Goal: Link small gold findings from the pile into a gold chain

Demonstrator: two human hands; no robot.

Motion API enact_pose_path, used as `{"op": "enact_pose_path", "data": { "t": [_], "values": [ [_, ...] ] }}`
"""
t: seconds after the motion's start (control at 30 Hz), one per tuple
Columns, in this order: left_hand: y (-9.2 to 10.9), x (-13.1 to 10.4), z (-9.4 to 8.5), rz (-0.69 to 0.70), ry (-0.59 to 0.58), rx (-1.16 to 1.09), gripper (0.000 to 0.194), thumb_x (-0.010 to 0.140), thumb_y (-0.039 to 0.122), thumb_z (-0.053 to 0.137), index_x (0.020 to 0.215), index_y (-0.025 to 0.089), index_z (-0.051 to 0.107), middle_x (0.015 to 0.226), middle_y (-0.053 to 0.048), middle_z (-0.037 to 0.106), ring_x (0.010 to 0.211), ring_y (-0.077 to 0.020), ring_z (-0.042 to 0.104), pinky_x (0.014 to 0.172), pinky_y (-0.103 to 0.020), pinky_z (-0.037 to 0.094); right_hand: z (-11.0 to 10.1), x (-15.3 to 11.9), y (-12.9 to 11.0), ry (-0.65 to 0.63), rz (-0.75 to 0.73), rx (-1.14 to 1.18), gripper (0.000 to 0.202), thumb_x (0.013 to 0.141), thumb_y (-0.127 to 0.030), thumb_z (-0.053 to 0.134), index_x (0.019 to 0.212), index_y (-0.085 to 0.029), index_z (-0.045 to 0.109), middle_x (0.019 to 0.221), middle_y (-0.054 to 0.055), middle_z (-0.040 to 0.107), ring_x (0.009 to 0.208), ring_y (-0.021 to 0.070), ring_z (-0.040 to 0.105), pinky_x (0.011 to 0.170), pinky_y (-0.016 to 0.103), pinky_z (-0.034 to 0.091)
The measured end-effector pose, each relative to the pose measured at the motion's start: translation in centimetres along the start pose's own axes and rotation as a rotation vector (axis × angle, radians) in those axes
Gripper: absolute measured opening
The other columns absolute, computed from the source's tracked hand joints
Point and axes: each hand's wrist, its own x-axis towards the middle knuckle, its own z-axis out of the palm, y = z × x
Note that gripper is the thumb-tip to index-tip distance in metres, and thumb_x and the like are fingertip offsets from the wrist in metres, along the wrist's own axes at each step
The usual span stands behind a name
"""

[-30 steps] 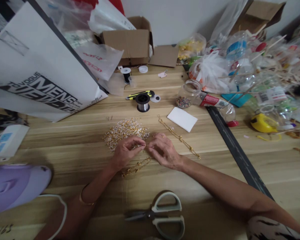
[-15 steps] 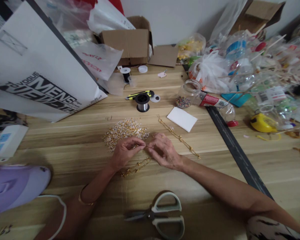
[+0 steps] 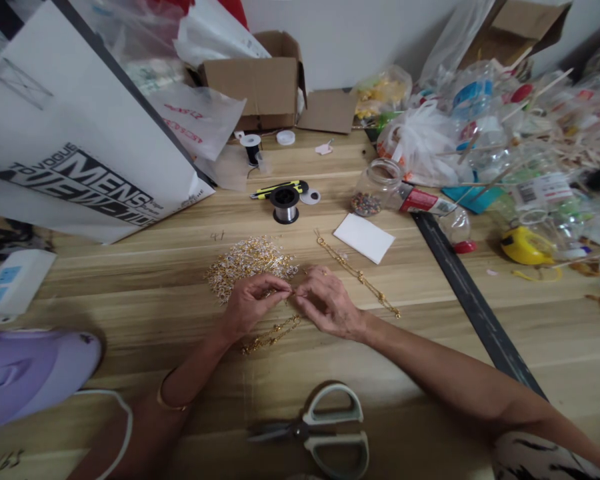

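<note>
My left hand (image 3: 253, 300) and my right hand (image 3: 330, 301) meet fingertip to fingertip over the wooden table, each closed in a pinch. Whatever lies between the fingertips is too small to make out. Just behind my left hand spreads a pile of small gold and white jewelry pieces (image 3: 247, 261). Nearer to me, below the hands, lies a bunched gold chain (image 3: 271, 333). A second gold chain (image 3: 359, 275) stretches out slantwise to the right of my right hand.
Scissors (image 3: 307, 430) with pale handles lie in front. Behind the pile are a wire spool (image 3: 285, 205), a yellow-black cutter (image 3: 277, 190), a white card (image 3: 364, 238) and a jar of beads (image 3: 375, 190). A purple iron (image 3: 35, 377) stands left; bags and bottles crowd the right.
</note>
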Motion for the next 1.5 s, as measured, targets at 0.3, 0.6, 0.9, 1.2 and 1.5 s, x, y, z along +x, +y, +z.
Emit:
{"op": "enact_pose_path", "data": {
  "t": [0.3, 0.6, 0.9, 1.2, 1.5],
  "values": [
    [-0.4, -0.1, 0.03, -0.004, -0.006, 0.012, 0.005, 0.071, 0.016, 0.072, 0.076, 0.015, 0.071, 0.075, -0.004, 0.072, 0.07, -0.0132, 0.066, 0.069, -0.023, 0.054, 0.05, -0.05, 0.1, -0.009, 0.001, 0.0, 0.006, 0.085, -0.015, 0.053, 0.087, -0.02, 0.051, 0.076, 0.003, 0.06, 0.074, 0.0181, 0.053, 0.079, 0.037, 0.042],
    [-0.23, -0.11, 0.02, 0.005, -0.015, 0.054, 0.005, 0.071, 0.017, 0.072, 0.075, 0.015, 0.071, 0.075, -0.004, 0.073, 0.07, -0.014, 0.067, 0.068, -0.023, 0.054, 0.05, 0.03, 0.05, -0.019, 0.006, 0.0, 0.005, 0.085, -0.015, 0.052, 0.086, -0.02, 0.051, 0.074, 0.003, 0.059, 0.073, 0.0177, 0.052, 0.08, 0.037, 0.041],
    [-0.16, -0.16, 0.09, 0.01, -0.027, 0.07, 0.006, 0.071, 0.017, 0.072, 0.076, 0.015, 0.07, 0.075, -0.005, 0.072, 0.071, -0.014, 0.067, 0.069, -0.023, 0.053, -0.02, 0.13, -0.01, -0.024, 0.001, 0.001, 0.005, 0.085, -0.014, 0.052, 0.085, -0.019, 0.051, 0.073, 0.003, 0.059, 0.072, 0.0171, 0.053, 0.08, 0.037, 0.042],
    [-0.35, -0.17, 0.02, 0.038, -0.034, 0.102, 0.005, 0.073, 0.018, 0.071, 0.077, 0.015, 0.07, 0.075, -0.005, 0.072, 0.07, -0.0143, 0.067, 0.067, -0.023, 0.053, -0.11, 0.26, -0.13, -0.024, 0.007, -0.01, 0.005, 0.085, -0.015, 0.052, 0.084, -0.02, 0.051, 0.073, 0.002, 0.058, 0.072, 0.0174, 0.053, 0.079, 0.036, 0.042],
    [-0.59, -0.16, -0.15, 0.047, -0.046, 0.096, 0.005, 0.074, 0.02, 0.071, 0.077, 0.016, 0.071, 0.075, -0.004, 0.071, 0.07, -0.0142, 0.065, 0.067, -0.024, 0.052, -0.09, 0.21, -0.12, -0.035, 0.015, 0.0, 0.005, 0.085, -0.015, 0.052, 0.085, -0.02, 0.051, 0.075, 0.003, 0.06, 0.074, 0.0178, 0.055, 0.081, 0.037, 0.041]
  ]
}}
